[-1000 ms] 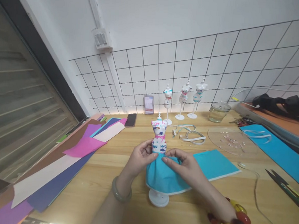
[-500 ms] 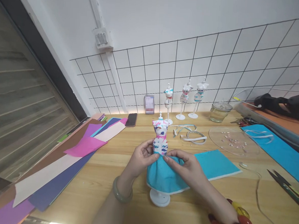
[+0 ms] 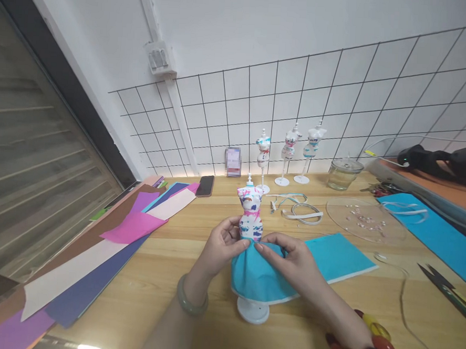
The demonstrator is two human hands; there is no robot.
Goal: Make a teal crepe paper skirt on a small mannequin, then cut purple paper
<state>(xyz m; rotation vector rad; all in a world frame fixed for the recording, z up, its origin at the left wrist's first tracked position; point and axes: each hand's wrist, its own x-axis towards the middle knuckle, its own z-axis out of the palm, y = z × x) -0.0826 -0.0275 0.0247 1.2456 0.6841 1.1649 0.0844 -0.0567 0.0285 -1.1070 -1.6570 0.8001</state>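
A soft turquoise cloth with a white border (image 3: pixel 258 281) hangs gathered round a small white paint-marked mannequin (image 3: pixel 251 227), well out from the tabletop's back edge. It looks light, limp and easily creased, best held at its top edge; the stiff mannequin is probably light enough to tip. The left hand (image 3: pixel 224 247) and right hand (image 3: pixel 291 256) each pinch that edge, thumbs nearly meeting. Pale wooden tabletop (image 3: pixel 198 220); three similar white mannequins (image 3: pixel 288 150) stand along its back edge, before a white wall (image 3: pixel 242 27).
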